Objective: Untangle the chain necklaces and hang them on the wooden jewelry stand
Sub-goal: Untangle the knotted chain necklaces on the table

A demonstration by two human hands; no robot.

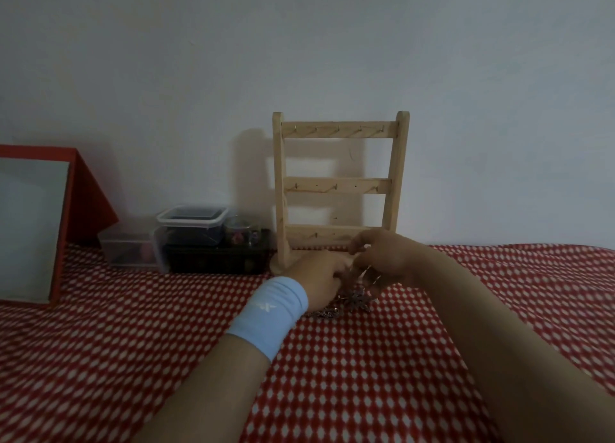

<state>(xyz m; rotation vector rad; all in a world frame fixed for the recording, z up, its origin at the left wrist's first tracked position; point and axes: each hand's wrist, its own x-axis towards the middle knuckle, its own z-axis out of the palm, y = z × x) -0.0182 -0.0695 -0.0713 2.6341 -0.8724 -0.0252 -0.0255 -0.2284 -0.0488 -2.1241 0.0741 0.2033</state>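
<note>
Two hands: meeting low over the cloth (366, 392), reaching away from the camera.
Wristband (269, 313): light blue, wrapping the left wrist.
Chain necklaces (352, 304): lying bunched on the cloth directly beneath the hands, just in front of the stand's base; appearing knotted into one clump, showing a flower-like pendant.
Left hand (319, 274): curling its fingers in toward the right hand; hiding the fingertips behind the knuckles, so leaving it impossible to tell whether pinching a chain or only touching.
Right hand (386, 259): bending its fingers (357, 243) inward and pinching at a strand rising from the clump; too fine to trace along its length.
Wooden jewelry stand (339, 185): standing upright just behind the hands, backing onto the wall (299, 43); carrying three rails of small hooks, all looking bare.
Progress: judging as early; untangling under way, nothing hanging yet; separating each chain and hooking every one remaining.
Plastic containers (191, 233): sitting stacked left of the stand; blurring into dark, unreadable contents.
Mirror (31, 229): leaning at far left in a red frame, running off the edge.
Unclear: counting the chains, locating clasps.
</note>
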